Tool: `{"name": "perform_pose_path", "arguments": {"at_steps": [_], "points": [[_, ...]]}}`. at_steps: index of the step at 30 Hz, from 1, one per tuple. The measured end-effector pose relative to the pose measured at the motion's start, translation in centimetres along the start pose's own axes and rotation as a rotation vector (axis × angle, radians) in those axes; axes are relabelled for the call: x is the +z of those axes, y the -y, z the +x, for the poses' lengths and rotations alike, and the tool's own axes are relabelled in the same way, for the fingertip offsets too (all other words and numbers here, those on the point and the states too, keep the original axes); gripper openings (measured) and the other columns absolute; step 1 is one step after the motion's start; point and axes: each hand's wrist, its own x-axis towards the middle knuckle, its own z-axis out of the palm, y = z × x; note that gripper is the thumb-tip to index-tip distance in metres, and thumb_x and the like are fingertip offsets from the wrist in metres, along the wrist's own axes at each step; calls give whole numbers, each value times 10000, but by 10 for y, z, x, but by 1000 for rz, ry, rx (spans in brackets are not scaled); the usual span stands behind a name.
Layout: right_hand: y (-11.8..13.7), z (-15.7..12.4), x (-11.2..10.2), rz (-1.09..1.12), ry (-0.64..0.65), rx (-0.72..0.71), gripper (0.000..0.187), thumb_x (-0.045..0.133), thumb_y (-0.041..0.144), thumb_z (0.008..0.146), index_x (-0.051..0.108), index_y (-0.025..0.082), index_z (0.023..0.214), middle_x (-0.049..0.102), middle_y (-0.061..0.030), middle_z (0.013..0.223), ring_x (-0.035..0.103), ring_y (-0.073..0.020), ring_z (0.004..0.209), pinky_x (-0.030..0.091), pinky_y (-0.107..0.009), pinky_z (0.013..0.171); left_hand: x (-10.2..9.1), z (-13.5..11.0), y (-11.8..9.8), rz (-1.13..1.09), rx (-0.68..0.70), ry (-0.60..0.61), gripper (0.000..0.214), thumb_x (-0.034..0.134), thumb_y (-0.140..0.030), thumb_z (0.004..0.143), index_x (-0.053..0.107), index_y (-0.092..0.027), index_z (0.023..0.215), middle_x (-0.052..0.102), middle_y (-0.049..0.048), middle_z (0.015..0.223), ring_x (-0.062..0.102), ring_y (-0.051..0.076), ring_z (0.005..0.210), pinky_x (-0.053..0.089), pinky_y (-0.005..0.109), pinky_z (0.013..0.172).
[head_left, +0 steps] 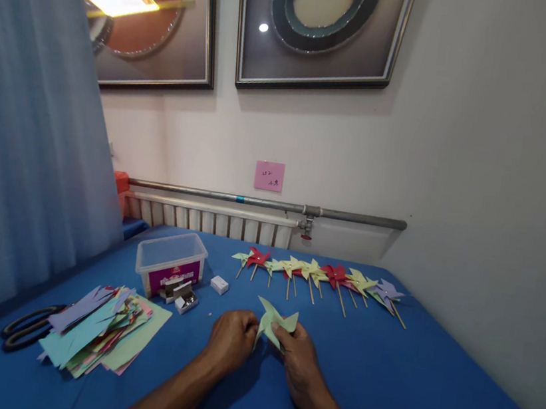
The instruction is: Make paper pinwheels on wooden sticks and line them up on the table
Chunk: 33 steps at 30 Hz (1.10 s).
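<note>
A pale green paper pinwheel is held up above the blue table between my two hands. My right hand grips it from the right, its thumb pressed on the front of the folded paper near the centre. Just left of it, my left hand is closed, with fingertips against the left blade. Whatever those fingers pinch is hidden. No stick shows on this pinwheel. Ahead and to the left, an open small box contains small shiny metal pieces.
Finished pinwheels on sticks lie in a row at the back right. A clear plastic tub and a small white box stand left of centre. Coloured paper sheets and black-handled scissors lie at left, near a blue curtain.
</note>
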Motion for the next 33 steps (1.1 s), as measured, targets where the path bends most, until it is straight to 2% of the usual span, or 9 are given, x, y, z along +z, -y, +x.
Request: {"name": "perform_pose_path", "arguments": {"at_steps": [5, 11, 19, 33], "points": [[2, -2, 2, 39, 15, 12, 438, 903, 447, 608, 760, 189, 934, 795, -51, 849, 732, -257, 812, 565, -338, 776, 1, 0, 0, 23, -10, 5, 227, 533, -172, 910, 755, -189, 866, 767, 28, 847, 668, 153, 801, 342, 250, 677], [1, -1, 2, 1, -13, -4, 397, 895, 431, 614, 755, 195, 901, 787, -42, 804, 712, -242, 754, 544, -324, 724, 7, 1, 4, 33, 9, -21, 225, 531, -165, 898, 747, -186, 844, 764, 31, 852, 669, 153, 817, 330, 253, 679], [1, 0, 3, 0, -39, -11, 385, 894, 420, 602, 755, 198, 884, 790, -44, 798, 725, -253, 773, 548, -329, 742, 11, -1, 3, 62, 32, -35, 233, 511, -134, 883, 723, -175, 794, 731, 25, 789, 641, 143, 766, 310, 255, 662], [3, 1, 5, 25, -38, -41, 433, 891, 452, 596, 734, 197, 909, 793, -57, 826, 744, -284, 841, 573, -363, 796, 10, -3, -5, 24, -33, -13, 219, 528, -153, 904, 742, -195, 888, 752, 27, 857, 653, 160, 817, 334, 255, 691]]}}
